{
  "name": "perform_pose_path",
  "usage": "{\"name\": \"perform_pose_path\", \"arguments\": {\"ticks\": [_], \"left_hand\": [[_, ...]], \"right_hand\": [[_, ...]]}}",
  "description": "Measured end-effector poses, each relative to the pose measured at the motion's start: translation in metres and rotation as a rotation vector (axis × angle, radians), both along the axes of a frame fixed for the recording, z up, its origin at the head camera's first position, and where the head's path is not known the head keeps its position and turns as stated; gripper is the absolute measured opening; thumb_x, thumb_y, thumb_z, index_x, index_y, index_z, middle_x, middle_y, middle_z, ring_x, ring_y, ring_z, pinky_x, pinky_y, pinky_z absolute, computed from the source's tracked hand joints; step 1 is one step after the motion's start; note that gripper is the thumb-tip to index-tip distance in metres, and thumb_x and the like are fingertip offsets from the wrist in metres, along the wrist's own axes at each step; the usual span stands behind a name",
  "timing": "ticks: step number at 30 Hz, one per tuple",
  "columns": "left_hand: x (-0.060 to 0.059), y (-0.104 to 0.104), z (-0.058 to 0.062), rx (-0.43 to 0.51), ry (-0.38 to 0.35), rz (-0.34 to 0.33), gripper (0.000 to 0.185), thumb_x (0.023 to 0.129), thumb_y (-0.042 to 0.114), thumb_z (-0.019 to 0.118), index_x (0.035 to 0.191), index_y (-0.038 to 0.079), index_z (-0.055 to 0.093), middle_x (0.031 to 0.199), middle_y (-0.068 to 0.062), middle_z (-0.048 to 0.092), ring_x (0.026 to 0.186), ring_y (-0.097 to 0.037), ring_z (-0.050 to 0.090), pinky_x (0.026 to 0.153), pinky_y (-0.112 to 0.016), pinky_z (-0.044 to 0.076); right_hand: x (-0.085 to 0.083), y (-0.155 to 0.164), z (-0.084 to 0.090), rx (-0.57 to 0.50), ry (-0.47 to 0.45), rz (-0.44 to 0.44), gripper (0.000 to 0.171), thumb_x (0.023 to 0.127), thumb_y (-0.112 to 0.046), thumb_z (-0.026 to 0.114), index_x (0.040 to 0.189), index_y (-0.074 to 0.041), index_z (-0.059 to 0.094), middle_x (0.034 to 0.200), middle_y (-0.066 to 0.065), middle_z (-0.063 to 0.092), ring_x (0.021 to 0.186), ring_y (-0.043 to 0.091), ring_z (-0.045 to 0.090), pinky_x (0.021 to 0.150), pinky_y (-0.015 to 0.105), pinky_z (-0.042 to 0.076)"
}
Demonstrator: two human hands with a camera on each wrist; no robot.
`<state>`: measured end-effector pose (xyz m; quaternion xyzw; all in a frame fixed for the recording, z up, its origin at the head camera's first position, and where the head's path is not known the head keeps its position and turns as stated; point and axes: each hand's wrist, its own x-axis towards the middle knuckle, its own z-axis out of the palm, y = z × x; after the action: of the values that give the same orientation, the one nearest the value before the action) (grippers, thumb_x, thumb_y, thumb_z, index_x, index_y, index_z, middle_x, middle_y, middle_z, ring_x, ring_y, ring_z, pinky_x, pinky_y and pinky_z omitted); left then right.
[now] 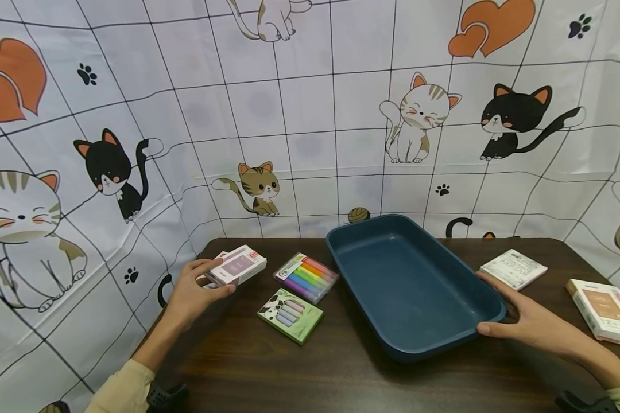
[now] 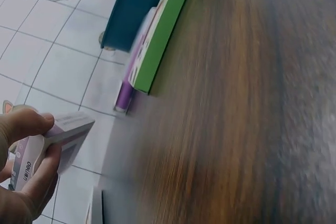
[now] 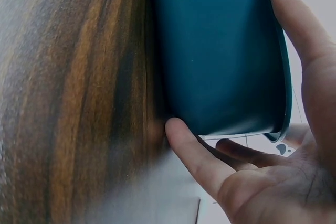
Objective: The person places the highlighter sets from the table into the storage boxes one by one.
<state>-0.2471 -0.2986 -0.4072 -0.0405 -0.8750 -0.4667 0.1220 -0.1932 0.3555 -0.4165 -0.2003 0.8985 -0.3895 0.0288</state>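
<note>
My left hand (image 1: pixel 192 291) pinches a small white box with a purple front (image 1: pixel 240 264) at the table's left side. In the left wrist view that box (image 2: pixel 68 137) is between thumb and fingers, above the table, with "deli" lettering on its end. My right hand (image 1: pixel 522 318) grips the near right corner of a deep blue plastic tray (image 1: pixel 408 281), which holds nothing. In the right wrist view the thumb lies on the tray's rim and a fingertip touches low on its wall (image 3: pixel 226 66). Between left hand and tray lie a clear pack of rainbow-coloured markers (image 1: pixel 307 277) and a green box with pens pictured (image 1: pixel 290 315).
Right of the tray a flat white box (image 1: pixel 514 269) lies on the dark wooden table (image 1: pixel 341 378). A thicker white and tan box (image 1: pixel 607 312) sits at the right edge. A cat-print curtain (image 1: pixel 310 115) hangs behind the table and along the left side.
</note>
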Motion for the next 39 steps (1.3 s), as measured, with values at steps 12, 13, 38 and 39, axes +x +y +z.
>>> {"name": "perform_pose_path", "arguments": {"ticks": [12,13,38,39], "left_hand": [[-0.009,0.019,-0.002,0.023,0.060,-0.006,0.071,0.079,0.027,0.092,0.141,0.011,0.062,0.146,-0.013,0.032,0.123,-0.041,0.054,0.075,-0.022,0.053],[-0.010,0.020,-0.001,0.031,0.065,-0.003,0.070,0.078,0.026,0.092,0.140,0.011,0.063,0.146,-0.013,0.032,0.124,-0.041,0.054,0.075,-0.022,0.053],[-0.025,0.055,0.007,0.154,0.081,-0.078,0.067,0.077,0.020,0.092,0.138,0.011,0.065,0.143,-0.008,0.034,0.112,-0.034,0.060,0.074,-0.021,0.055],[-0.025,0.056,0.007,0.154,0.080,-0.079,0.067,0.077,0.020,0.092,0.138,0.011,0.065,0.144,-0.008,0.034,0.112,-0.033,0.060,0.075,-0.021,0.055]], "right_hand": [[0.001,-0.003,0.001,-0.043,-0.032,0.002,0.094,0.096,-0.016,0.073,0.165,-0.026,0.011,0.161,0.027,0.016,0.131,0.042,0.042,0.080,0.025,0.052],[0.000,-0.003,0.001,-0.046,-0.032,0.007,0.094,0.096,-0.015,0.073,0.165,-0.025,0.011,0.161,0.028,0.016,0.130,0.048,0.041,0.079,0.025,0.053],[0.000,-0.003,0.000,0.006,0.004,0.005,0.096,0.094,-0.015,0.075,0.165,-0.025,0.012,0.160,0.027,0.019,0.130,0.035,0.046,0.081,0.024,0.053],[0.000,-0.003,0.000,0.002,0.001,0.005,0.095,0.094,-0.015,0.075,0.165,-0.024,0.013,0.160,0.027,0.019,0.130,0.026,0.047,0.081,0.024,0.053]]}}
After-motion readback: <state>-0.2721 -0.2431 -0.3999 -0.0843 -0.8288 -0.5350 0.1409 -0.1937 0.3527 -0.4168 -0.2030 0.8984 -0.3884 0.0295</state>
